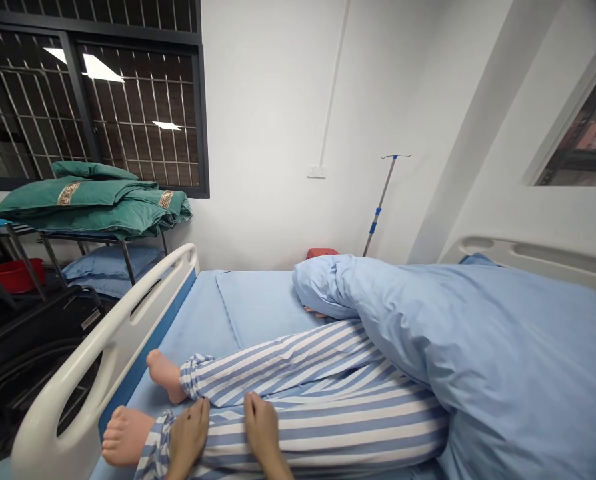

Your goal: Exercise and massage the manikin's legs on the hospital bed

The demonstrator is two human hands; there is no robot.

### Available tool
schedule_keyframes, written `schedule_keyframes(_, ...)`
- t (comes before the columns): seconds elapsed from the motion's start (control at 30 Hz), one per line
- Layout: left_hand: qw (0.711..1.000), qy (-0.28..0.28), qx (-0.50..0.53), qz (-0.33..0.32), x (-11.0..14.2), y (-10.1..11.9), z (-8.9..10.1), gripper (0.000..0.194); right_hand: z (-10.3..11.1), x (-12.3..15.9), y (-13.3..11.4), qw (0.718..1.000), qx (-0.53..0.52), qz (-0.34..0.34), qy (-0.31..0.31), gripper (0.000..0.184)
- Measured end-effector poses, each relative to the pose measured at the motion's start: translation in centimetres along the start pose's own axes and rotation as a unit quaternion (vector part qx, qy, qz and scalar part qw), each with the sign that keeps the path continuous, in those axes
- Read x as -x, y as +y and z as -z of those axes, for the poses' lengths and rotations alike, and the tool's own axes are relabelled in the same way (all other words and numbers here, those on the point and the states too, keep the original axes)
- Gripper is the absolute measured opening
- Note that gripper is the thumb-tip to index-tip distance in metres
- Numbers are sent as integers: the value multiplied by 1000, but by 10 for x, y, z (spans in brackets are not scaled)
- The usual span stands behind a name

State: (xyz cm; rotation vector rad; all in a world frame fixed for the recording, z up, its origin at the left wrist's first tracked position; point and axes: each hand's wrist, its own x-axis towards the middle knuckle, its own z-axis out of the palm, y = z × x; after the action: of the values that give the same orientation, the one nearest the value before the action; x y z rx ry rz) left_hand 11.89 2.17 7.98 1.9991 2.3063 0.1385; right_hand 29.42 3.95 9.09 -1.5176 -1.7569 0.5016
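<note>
A figure with smooth, doll-like feet, which looks like a care manikin, lies on the bed (258, 303) in blue-and-white striped pajama trousers (348, 427). My left hand (189, 430) is closed over the near trouser leg, just above the ankle. Farther up the same leg, around the shin, my right hand (261, 427) rests with its fingers curled over the fabric. Both sets of fingertips are partly hidden. The near bare foot (125, 437) and the far bare foot (165, 375) point toward the footboard. A light blue quilt (458, 327) is pushed back over the upper body, hiding it.
The cream footboard (111, 327) stands at the left, the headboard (553, 257) at the right. Behind are an IV pole (379, 207) and a red object (322, 253). Green bedding (93, 200) lies on a rack beside a red basin (18, 275). A black wheelchair (33, 353) is at lower left.
</note>
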Motion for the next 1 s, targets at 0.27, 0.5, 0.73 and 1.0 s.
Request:
schedule_keyframes(0.27,989,22,123,74,-8,-15,-15,41,-69,2,-83,979,-203,34,-7,45)
schedule_keyframes(0.5,950,99,280,92,-10,-19,-12,31,-74,15,-71,990,-137,30,1,43)
schedule_keyframes(0.73,837,165,509,116,-14,5,29,40,-83,10,-65,987,-163,15,8,47)
schedule_keyframes(1.0,908,105,381,142,-10,-3,-11,32,-86,3,-64,975,-219,-26,31,42)
